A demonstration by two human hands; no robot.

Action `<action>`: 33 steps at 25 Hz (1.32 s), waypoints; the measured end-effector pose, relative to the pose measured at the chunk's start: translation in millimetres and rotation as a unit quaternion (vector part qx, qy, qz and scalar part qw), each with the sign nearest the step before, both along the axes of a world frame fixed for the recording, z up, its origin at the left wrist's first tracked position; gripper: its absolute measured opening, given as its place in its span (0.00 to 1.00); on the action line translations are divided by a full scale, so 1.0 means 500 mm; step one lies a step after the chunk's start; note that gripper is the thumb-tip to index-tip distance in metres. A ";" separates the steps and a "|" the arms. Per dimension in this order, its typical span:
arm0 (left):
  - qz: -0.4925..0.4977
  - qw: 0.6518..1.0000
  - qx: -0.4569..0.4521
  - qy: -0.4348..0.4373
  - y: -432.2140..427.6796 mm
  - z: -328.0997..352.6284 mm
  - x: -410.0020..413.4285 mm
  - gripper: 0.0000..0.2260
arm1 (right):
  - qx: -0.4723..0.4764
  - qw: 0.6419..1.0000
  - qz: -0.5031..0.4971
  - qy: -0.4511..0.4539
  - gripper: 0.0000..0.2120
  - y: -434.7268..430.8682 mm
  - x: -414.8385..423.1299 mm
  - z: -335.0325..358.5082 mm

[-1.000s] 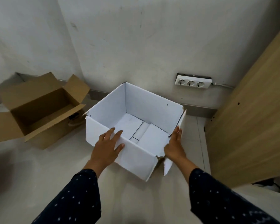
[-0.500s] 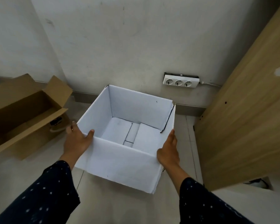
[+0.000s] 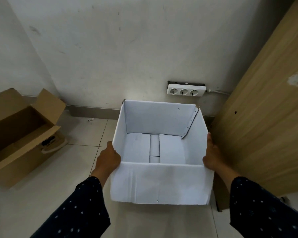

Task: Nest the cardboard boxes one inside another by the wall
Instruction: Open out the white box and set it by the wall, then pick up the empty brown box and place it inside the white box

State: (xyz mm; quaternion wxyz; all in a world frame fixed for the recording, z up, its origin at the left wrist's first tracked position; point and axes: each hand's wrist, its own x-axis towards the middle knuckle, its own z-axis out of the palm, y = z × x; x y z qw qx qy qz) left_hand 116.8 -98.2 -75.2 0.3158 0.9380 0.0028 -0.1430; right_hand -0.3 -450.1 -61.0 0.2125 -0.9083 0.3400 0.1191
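Both hands gripping white box (image 3: 159, 179), open side up: left hand (image 3: 108, 158) clamping left wall, right hand (image 3: 212, 158) pressing right wall. Box sitting near wall (image 3: 110, 48), under socket strip (image 3: 186, 90), just beside wooden cabinet (image 3: 265, 109). White box looking empty. Brown box (image 3: 19, 134) lying open, well apart on left. Nesting not yet done; boxes needing joining.
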 end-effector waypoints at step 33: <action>-0.184 0.949 0.254 -0.027 0.821 -0.104 0.187 0.37 | 0.518 0.771 -0.307 -0.208 0.18 1.077 0.454 -0.139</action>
